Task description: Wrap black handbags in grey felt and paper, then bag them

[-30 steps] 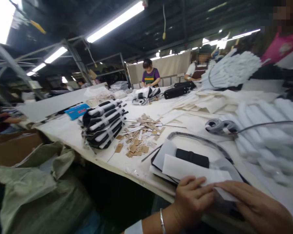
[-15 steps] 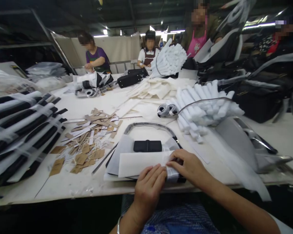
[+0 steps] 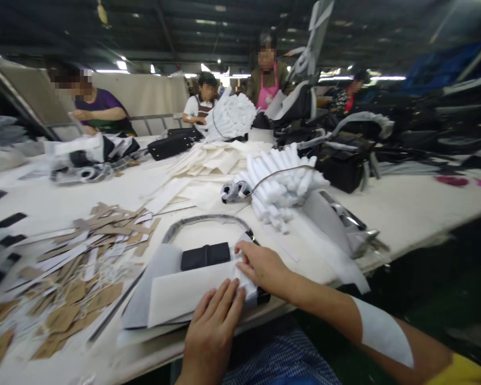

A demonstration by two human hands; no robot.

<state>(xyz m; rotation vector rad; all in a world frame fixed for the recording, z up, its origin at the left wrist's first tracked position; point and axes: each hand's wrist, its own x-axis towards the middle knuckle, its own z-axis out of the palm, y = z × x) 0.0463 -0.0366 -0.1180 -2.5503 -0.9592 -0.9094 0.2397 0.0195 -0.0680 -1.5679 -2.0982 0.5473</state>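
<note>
On the table edge before me lies a dark handbag with a wrapped handle (image 3: 208,219), partly covered by grey and white wrapping. A long white paper strip (image 3: 184,289) runs across its front, below a black flap or strap piece (image 3: 205,256). My left hand (image 3: 214,326) rests flat on the strip's right part, fingers stretched out. At the bag's right side my right hand (image 3: 262,264) has its fingers bent in a pinch at the thin translucent white wrapping (image 3: 244,286). Its fingertips partly hide what they grip.
Brown paper tags (image 3: 74,294) with white strings lie to the left. Behind the bag are a tied bundle of white padding rolls (image 3: 280,182) and loose white sheets (image 3: 208,160). Black bags (image 3: 340,160) stand at right. Several people work across the table.
My view has swung to the right, so the bag and table items sit further left. Both hands stay on the bag, the left flat and the right pinching at its right side.
</note>
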